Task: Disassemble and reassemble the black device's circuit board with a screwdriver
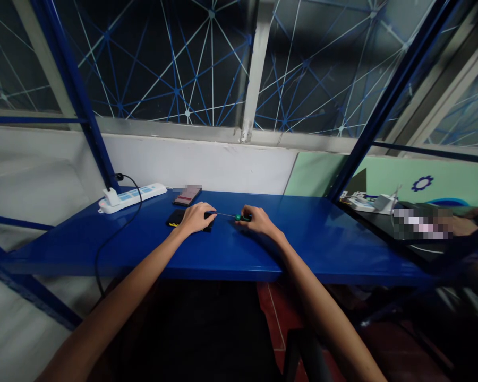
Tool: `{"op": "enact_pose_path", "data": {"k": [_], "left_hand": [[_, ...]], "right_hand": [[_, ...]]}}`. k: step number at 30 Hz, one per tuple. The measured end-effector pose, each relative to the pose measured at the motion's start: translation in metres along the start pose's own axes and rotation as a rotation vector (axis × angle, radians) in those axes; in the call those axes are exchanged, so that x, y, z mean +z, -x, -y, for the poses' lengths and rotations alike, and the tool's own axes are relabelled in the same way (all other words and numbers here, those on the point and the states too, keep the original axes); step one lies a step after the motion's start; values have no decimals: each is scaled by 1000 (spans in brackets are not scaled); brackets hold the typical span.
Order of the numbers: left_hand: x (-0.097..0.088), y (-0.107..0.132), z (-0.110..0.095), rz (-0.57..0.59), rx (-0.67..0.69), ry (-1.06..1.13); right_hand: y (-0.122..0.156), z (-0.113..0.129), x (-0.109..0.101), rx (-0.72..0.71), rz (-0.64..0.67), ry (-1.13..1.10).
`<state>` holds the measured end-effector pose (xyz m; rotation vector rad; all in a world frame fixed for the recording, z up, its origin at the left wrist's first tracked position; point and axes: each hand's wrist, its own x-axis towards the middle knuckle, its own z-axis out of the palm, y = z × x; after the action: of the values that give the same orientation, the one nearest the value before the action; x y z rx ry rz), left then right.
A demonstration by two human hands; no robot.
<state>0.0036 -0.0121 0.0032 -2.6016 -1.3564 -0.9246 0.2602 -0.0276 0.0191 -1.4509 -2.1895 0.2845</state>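
I find the light here rather dim: the window glass (pixel 143 69) is dark, the tabletop (pixel 330 239) shines faintly, and the outer edges look stretched, blurred.

No legible lettering — blue gear emblem (pixel 423 183), on green panel (pixel 462 184)

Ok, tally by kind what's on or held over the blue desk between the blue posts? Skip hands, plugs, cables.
Long white plastic power strip: 1
Dark-edged rectangular phone: 1
Flat black rectangular item with yellow marking: 1
Green-handled tool with thin shaft: 1
Total: 4
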Motion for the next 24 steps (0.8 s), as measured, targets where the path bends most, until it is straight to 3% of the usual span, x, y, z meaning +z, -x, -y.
{"op": "enact_pose_path", "data": {"k": [12, 19, 24], "left_hand": [[5, -4, 8, -47, -28, -26], [6, -7, 12, 80, -101, -105], [7, -7, 13, 76, -155, -131]], "right_hand": [[-1, -4, 0, 18, -47, -7], [-2, -5, 0, 14, -47, -5], [-1, -5, -1, -30, -19, -107]]}}
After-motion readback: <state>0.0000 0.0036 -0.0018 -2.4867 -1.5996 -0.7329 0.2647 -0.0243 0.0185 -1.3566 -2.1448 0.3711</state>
